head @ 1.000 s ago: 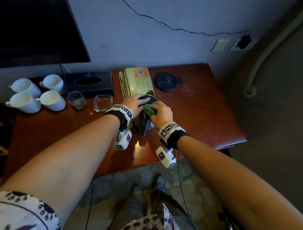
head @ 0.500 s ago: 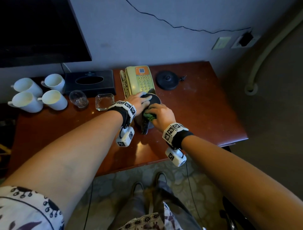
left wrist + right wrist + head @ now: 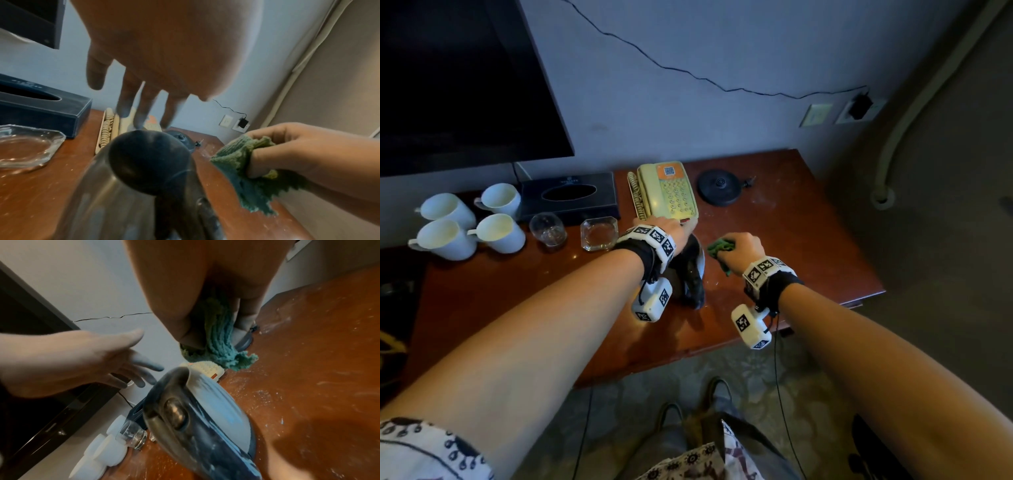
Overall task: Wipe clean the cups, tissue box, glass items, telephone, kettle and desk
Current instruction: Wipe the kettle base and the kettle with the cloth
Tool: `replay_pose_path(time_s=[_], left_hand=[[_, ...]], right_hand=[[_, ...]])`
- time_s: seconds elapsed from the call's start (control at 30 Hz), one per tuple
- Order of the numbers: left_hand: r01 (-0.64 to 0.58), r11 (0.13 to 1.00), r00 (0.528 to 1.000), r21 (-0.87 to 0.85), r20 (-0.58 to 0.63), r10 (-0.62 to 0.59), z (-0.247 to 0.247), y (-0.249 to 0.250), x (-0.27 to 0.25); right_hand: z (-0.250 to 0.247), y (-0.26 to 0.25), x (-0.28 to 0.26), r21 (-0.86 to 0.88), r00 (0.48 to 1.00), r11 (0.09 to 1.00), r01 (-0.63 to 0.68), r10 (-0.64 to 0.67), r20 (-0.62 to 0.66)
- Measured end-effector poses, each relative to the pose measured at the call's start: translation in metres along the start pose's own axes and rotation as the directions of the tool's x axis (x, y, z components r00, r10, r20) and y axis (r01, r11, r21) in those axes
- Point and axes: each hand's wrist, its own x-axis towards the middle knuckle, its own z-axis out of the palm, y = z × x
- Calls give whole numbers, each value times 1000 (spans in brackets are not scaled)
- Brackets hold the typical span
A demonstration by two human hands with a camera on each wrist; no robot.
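Note:
The steel kettle [image 3: 690, 274] with its dark lid [image 3: 148, 160] stands on the brown desk [image 3: 808, 240], just in front of the cream telephone [image 3: 667, 192]. My left hand [image 3: 674, 231] hovers over the lid with straight fingers [image 3: 127, 100], holding nothing. Just right of the kettle, my right hand [image 3: 744, 248] grips a bunched green cloth [image 3: 719, 248], which is off the kettle. In the right wrist view the cloth [image 3: 220, 344] hangs from the fist above the desk. The kettle's body is dusty [image 3: 205, 402].
The black kettle base [image 3: 719, 188] sits at the back right. A dark tissue box [image 3: 568, 195], a small glass [image 3: 548, 229], a glass ashtray [image 3: 599, 233] and several white cups [image 3: 496, 233] stand on the left. White specks dot the desk. A TV [image 3: 458, 78] hangs above.
My right hand has drawn the cloth off the kettle lid to the right. My left hand has lifted from the lid and straightened its fingers.

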Motion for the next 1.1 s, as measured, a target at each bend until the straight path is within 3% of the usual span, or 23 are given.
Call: replay_pose_path(time_s=[0.1, 0.2, 0.33, 0.47, 0.6, 0.7, 0.83, 1.0, 1.1], left_hand=[[-166, 985, 981, -45, -112, 160, 11, -11, 2], [-364, 932, 930, -3, -52, 363, 29, -21, 8], [-421, 902, 907, 99, 40, 419, 41, -25, 8], [-387, 918, 921, 81, -1, 389, 45, -29, 11], [-235, 971, 968, 37, -86, 237, 42, -22, 10], [-150, 989, 977, -16, -155, 145, 44, -16, 12], [-89, 990, 985, -108, -157, 72, 46, -7, 17], [-67, 992, 990, -106, -134, 52, 43, -5, 18], [-52, 993, 993, -105, -111, 41, 41, -4, 17]], right_hand=[[-6, 3, -3, 27, 1000, 999, -26, 26, -4], [-5, 5, -7, 42, 999, 998, -40, 41, -11], [4, 10, -11, 66, 999, 997, -50, 50, 5], [12, 14, -16, 89, 1000, 996, -22, 23, -10], [17, 16, -14, 87, 996, 996, -17, 24, -85], [22, 19, -8, 97, 988, 995, -36, 50, -144], [33, 19, -1, 99, 979, 995, -12, 31, -201], [44, 19, 15, 171, 951, 966, -194, 227, -207], [45, 37, 26, 252, 911, 890, -380, 407, -64]])
